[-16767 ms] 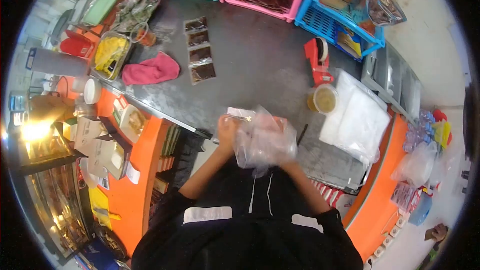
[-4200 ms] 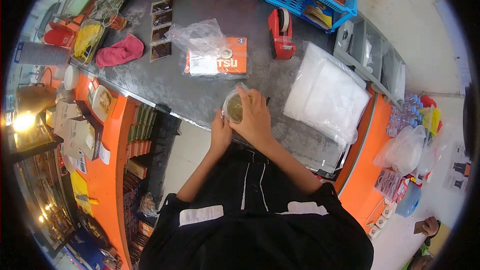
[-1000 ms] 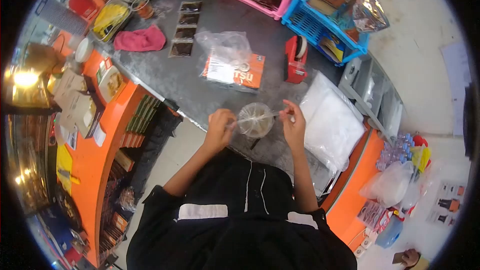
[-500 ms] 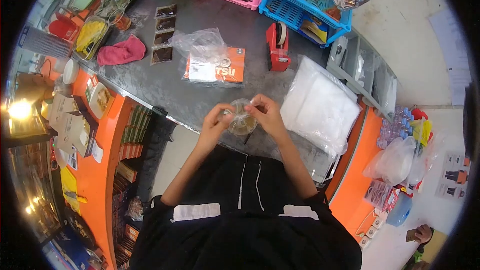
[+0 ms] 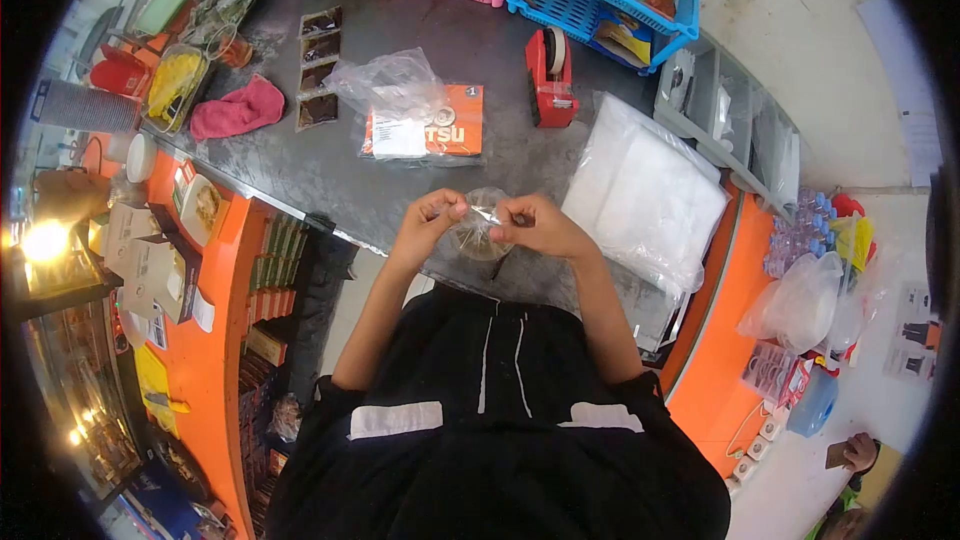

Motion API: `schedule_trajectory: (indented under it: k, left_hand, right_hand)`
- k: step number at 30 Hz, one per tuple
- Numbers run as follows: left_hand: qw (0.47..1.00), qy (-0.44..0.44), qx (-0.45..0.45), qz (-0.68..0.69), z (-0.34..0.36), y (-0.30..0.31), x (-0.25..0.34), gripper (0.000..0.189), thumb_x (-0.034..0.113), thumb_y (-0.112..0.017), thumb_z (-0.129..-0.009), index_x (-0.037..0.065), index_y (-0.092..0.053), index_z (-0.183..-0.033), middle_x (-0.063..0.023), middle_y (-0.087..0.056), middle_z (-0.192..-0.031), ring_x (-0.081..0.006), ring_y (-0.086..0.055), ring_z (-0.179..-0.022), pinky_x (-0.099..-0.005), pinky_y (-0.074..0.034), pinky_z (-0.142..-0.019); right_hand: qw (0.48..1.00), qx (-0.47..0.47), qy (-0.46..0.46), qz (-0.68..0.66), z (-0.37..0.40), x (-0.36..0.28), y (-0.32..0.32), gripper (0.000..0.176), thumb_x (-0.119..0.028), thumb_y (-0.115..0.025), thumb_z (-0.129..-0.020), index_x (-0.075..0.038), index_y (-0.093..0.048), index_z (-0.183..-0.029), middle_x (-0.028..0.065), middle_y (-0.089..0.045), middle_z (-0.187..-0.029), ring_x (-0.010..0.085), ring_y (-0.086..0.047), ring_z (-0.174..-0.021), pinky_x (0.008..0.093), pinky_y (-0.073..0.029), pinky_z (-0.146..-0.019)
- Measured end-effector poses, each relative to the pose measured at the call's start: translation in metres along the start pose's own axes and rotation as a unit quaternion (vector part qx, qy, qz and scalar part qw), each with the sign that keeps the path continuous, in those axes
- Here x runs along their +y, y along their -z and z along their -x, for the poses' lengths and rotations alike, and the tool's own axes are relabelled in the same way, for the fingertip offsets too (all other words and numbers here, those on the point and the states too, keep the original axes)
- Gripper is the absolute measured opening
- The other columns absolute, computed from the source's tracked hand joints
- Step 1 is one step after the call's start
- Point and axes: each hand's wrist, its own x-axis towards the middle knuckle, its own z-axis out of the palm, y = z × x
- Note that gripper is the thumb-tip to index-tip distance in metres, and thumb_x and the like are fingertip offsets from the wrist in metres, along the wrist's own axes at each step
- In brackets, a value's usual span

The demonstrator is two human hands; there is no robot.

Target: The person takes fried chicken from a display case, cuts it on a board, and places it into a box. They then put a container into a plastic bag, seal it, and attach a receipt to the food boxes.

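Observation:
Near the table's front edge, a round, see-through tub (image 5: pixel 478 241) stands below my hands, with something brownish showing inside it. Thin clear plastic, seemingly a bag (image 5: pixel 487 202), is gathered above the tub. My left hand (image 5: pixel 432 223) pinches this plastic at its left side, thumb against fingers. From the other side my right hand (image 5: pixel 540 227) grips it with curled fingers, close to my left. Whether the plastic is knotted, I cannot make out. Just beyond the hands lies an orange-and-white packet (image 5: pixel 455 125) with crumpled clear plastic (image 5: pixel 395 83) over it.
To the right are a red tape dispenser (image 5: pixel 550 80) and a stack of white plastic bags (image 5: pixel 640 195). A pink cloth (image 5: pixel 238 108) and a strip of dark sachets (image 5: pixel 319 70) lie left. Blue basket racks (image 5: pixel 560 15) line the back. Another person's hand (image 5: pixel 860 452) shows at lower right.
My hands have drawn a little closer together above the tub. The right fingers are more curled and turned inward. The whole view has shifted slightly.

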Motion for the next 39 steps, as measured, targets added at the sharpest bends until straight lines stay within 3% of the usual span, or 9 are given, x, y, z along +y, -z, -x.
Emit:
schedule_trajectory:
  k: [8,11,13,19,23,29,33,36,39]
  left_hand:
    - [0.924,0.062,-0.026,0.376,0.042,0.012,-0.017,0.04,0.034,-0.048,-0.091,0.012,-0.036,-0.121,-0.0019,-0.055,-0.096,-0.0104,-0.051,-0.075,-0.0228,-0.041,-0.065]
    - [0.967,0.108,0.04,0.228,0.049,-0.017,0.038,0.048,0.048,-0.036,-0.092,0.016,-0.032,-0.127,-0.0077,-0.05,-0.114,-0.0173,-0.056,-0.091,-0.0286,-0.041,-0.078]
    - [0.982,0.089,0.013,0.163,0.048,-0.026,0.053,0.061,0.057,-0.027,-0.09,0.017,-0.022,-0.136,-0.0104,-0.04,-0.129,-0.0223,-0.055,-0.1,-0.0328,-0.041,-0.083]
    - [0.975,0.015,-0.089,-0.204,0.046,-0.025,0.069,0.057,0.046,-0.031,-0.093,0.014,-0.022,-0.14,-0.0136,-0.051,-0.12,-0.0218,-0.055,-0.101,-0.0332,-0.04,-0.086]
    - [0.98,0.072,-0.109,-0.151,0.03,-0.007,0.103,0.047,0.034,-0.036,-0.094,0.006,-0.036,-0.131,-0.0137,-0.058,-0.105,-0.0185,-0.056,-0.093,-0.0273,-0.041,-0.081]
    - [0.872,-0.141,0.445,-0.146,-0.063,0.07,0.077,0.022,0.017,-0.056,-0.085,-0.004,-0.053,-0.09,-0.0036,-0.055,-0.073,-0.0103,-0.051,-0.069,-0.0239,-0.042,-0.066]
    - [0.927,-0.01,0.256,-0.275,-0.098,0.116,0.073,0.021,0.016,-0.054,-0.087,-0.004,-0.054,-0.089,-0.0035,-0.057,-0.077,-0.0109,-0.052,-0.073,-0.0247,-0.043,-0.067]
    - [0.949,-0.094,0.236,-0.185,-0.108,0.125,0.062,0.023,0.018,-0.052,-0.087,-0.004,-0.054,-0.095,-0.0038,-0.058,-0.079,-0.0121,-0.054,-0.074,-0.0259,-0.044,-0.068]
    - [0.93,-0.046,0.152,0.331,-0.099,0.121,0.053,0.028,0.016,-0.049,-0.089,-0.003,-0.051,-0.109,-0.0062,-0.06,-0.088,-0.013,-0.056,-0.076,-0.0268,-0.046,-0.07]
  right_hand:
    - [0.875,0.089,0.068,-0.47,-0.001,0.023,-0.015,0.013,-0.018,-0.056,-0.086,-0.006,-0.053,-0.082,-0.0032,-0.047,-0.069,0.0062,-0.046,-0.067,0.0205,-0.037,-0.057]
    - [0.967,0.194,0.017,-0.164,0.003,-0.006,-0.047,0.01,-0.015,-0.058,-0.083,-0.006,-0.054,-0.085,-0.0017,-0.05,-0.069,0.0111,-0.049,-0.067,0.0244,-0.04,-0.06]
    - [0.944,0.157,0.181,0.226,0.003,-0.01,-0.055,0.016,-0.013,-0.062,-0.078,-0.005,-0.054,-0.09,-0.0013,-0.054,-0.074,0.0128,-0.051,-0.068,0.0263,-0.041,-0.062]
    - [0.958,0.205,0.018,0.198,0.003,-0.012,-0.063,0.024,-0.01,-0.064,-0.071,-0.002,-0.053,-0.091,0.0071,-0.055,-0.074,0.0171,-0.054,-0.065,0.029,-0.043,-0.062]
    - [0.954,0.29,0.053,0.047,-0.004,0.008,-0.065,0.015,-0.007,-0.059,-0.075,-0.002,-0.054,-0.088,0.006,-0.052,-0.069,0.0094,-0.049,-0.063,0.0248,-0.041,-0.06]
    - [0.95,0.295,0.033,0.095,-0.003,-0.007,-0.057,0.008,-0.001,-0.047,-0.081,-0.003,-0.053,-0.086,-0.0006,-0.05,-0.063,0.0049,-0.047,-0.059,0.019,-0.037,-0.054]
    - [0.909,0.319,0.107,0.246,-0.01,-0.017,-0.062,0.006,-0.004,-0.05,-0.079,-0.002,-0.054,-0.084,0.0113,-0.058,-0.073,0.0192,-0.059,-0.067,0.0295,-0.043,-0.059]
    - [0.919,0.335,0.081,0.192,-0.011,-0.019,-0.067,0.006,-0.005,-0.051,-0.08,-0.001,-0.053,-0.084,0.0121,-0.058,-0.075,0.0219,-0.06,-0.068,0.0295,-0.044,-0.059]
    - [0.94,0.335,0.024,0.056,-0.013,-0.016,-0.066,0.008,-0.004,-0.049,-0.084,-0.001,-0.05,-0.091,0.0084,-0.058,-0.074,0.0144,-0.057,-0.067,0.024,-0.042,-0.057]
